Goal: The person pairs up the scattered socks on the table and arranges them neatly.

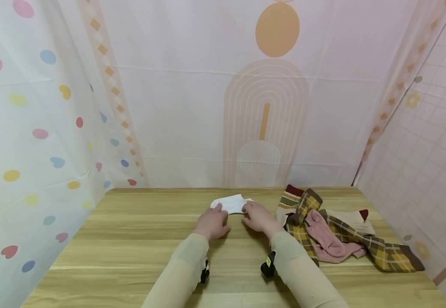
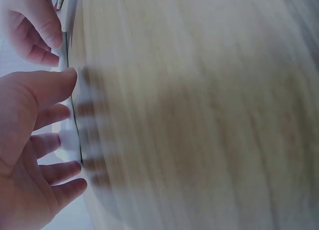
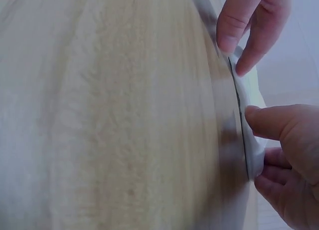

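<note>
A white ankle sock [image 1: 228, 203] lies flat near the far edge of the wooden table, its toe to the left. My left hand [image 1: 211, 222] is at the toe end, fingertips touching the fabric, the fingers spread and only slightly bent in the left wrist view. At the opening end, my right hand [image 1: 260, 217] holds the sock between thumb and curled fingers. Seen from the right wrist, the sock [image 3: 254, 155] is a thin white strip beside that thumb, partly hidden by the fingers.
To the right lies a loose pile of socks: yellow-brown plaid socks [image 1: 394, 256], a pink sock [image 1: 324, 235], and a striped sock with a dark red end [image 1: 290, 201]. Patterned curtains [image 1: 184, 119] hang behind and at both sides of the table [image 1: 130, 239].
</note>
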`<state>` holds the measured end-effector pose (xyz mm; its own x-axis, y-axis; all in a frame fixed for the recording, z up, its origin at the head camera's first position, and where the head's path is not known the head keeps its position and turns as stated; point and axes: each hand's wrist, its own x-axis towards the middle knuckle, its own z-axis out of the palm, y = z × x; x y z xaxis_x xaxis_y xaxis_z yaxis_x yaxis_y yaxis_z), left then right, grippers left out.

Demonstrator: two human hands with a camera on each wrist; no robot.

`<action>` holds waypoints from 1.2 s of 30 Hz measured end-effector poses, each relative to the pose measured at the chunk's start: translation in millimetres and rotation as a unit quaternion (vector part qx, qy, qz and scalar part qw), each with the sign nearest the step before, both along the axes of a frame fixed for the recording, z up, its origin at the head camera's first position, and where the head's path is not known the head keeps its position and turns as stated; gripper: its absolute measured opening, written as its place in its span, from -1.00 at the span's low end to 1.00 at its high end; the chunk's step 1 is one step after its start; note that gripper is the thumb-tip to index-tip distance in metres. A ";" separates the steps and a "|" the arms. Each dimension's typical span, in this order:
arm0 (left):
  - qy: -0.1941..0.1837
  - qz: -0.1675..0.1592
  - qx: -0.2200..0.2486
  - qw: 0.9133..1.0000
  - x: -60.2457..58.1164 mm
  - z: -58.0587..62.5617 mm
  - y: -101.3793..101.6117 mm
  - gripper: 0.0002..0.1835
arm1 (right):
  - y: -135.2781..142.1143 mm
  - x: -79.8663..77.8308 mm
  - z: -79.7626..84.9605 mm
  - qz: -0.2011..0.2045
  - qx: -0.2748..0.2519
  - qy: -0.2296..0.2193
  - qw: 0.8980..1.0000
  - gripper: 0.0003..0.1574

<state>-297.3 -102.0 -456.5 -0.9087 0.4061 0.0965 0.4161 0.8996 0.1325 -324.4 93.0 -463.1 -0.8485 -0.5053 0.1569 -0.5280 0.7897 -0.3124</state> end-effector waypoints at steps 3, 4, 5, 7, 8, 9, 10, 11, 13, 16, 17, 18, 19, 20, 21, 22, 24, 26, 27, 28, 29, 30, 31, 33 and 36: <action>-0.011 0.004 0.000 1.000 -0.3 0.0 1.1 -0.67 | 1.2 1.6 2.3 -0.005 -0.005 -0.004 1.000 -0.71; -0.014 0.006 -0.001 1.000 -0.2 0.0 1.5 -0.67 | 1.6 1.9 2.7 -0.008 -0.005 -0.005 1.000 -0.71; -0.015 0.009 -0.001 1.000 -0.1 0.0 1.9 -0.68 | 2.0 2.5 3.3 -0.011 -0.005 -0.007 1.000 -0.71; -0.025 0.019 -0.001 1.000 1.5 0.4 3.1 -0.71 | 2.5 3.7 5.0 -0.016 -0.001 -0.009 1.000 -0.70; -0.029 0.024 -0.001 0.999 2.6 0.9 3.8 -0.72 | 2.8 4.3 5.8 -0.018 0.001 -0.009 1.000 -0.69; -0.032 0.028 0.000 0.999 3.6 1.1 4.5 -0.70 | 3.0 4.9 6.5 -0.017 0.002 -0.006 1.000 -0.69; -0.034 0.033 0.001 0.999 4.7 1.3 5.3 -0.69 | 3.1 5.5 7.6 -0.017 0.003 -0.004 1.000 -0.68; -0.036 0.037 0.004 0.999 6.0 1.7 6.2 -0.67 | 3.4 6.2 8.7 -0.016 0.006 -0.002 1.000 -0.66; -0.036 0.041 0.010 0.998 8.3 2.3 8.0 -0.65 | 4.5 8.3 11.1 -0.014 0.005 0.006 1.000 -0.63; -0.026 0.039 0.018 0.999 11.3 4.0 10.5 -0.60 | 7.0 12.4 15.8 -0.010 0.001 0.023 1.000 -0.60; -0.022 0.036 0.022 0.999 12.5 4.9 11.2 -0.55 | 8.0 14.1 17.3 -0.008 -0.002 0.030 1.000 -0.59; -0.018 0.034 0.026 0.999 13.6 5.9 11.7 -0.49 | 9.2 15.9 18.9 -0.008 -0.004 0.037 0.999 -0.59; -0.015 0.032 0.030 0.999 14.7 6.9 12.2 -0.42 | 10.1 17.4 20.3 -0.008 -0.008 0.043 0.999 -0.58; -0.009 0.030 0.032 0.999 15.7 8.0 12.5 -0.37 | 11.1 18.8 21.6 -0.008 -0.013 0.051 0.999 -0.58; -0.005 0.028 0.035 0.999 16.8 9.4 12.8 -0.32 | 12.0 20.2 23.0 -0.009 -0.014 0.056 0.998 -0.57; 0.002 0.026 0.037 0.999 17.6 10.3 12.9 -0.30 | 13.0 21.5 24.0 -0.011 -0.016 0.060 0.998 -0.56; 0.019 0.023 0.038 0.999 19.0 11.4 12.7 -0.30 | 15.1 23.7 26.0 -0.012 -0.019 0.069 0.997 -0.55; 0.040 0.018 0.041 0.998 20.7 12.1 12.0 -0.32 | 17.2 25.8 28.0 -0.009 -0.027 0.080 0.996 -0.55; 0.049 0.015 0.044 0.998 21.8 12.3 11.5 -0.32 | 18.6 26.9 29.1 -0.007 -0.029 0.083 0.996 -0.54; 0.060 0.013 0.048 0.997 22.8 12.3 11.0 -0.33 | 19.9 28.1 30.2 -0.004 -0.035 0.088 0.996 -0.54; 0.069 0.011 0.052 0.996 24.0 12.2 10.3 -0.33 | 21.4 29.2 31.3 0.001 -0.039 0.095 0.995 -0.54; 0.078 0.008 0.058 0.995 25.4 12.5 9.7 -0.34 | 23.0 30.3 32.3 0.004 -0.043 0.103 0.994 -0.53; 0.084 0.006 0.062 0.995 26.7 12.8 9.2 -0.34 | 24.7 31.3 33.1 0.007 -0.045 0.109 0.993 -0.53; 0.098 0.001 0.069 0.993 28.9 13.2 8.3 -0.35 | 28.3 33.8 34.9 0.011 -0.049 0.121 0.991 -0.51; 0.117 -0.008 0.070 0.991 31.9 14.3 7.4 -0.36 | 33.8 37.1 36.5 0.012 -0.052 0.136 0.989 -0.50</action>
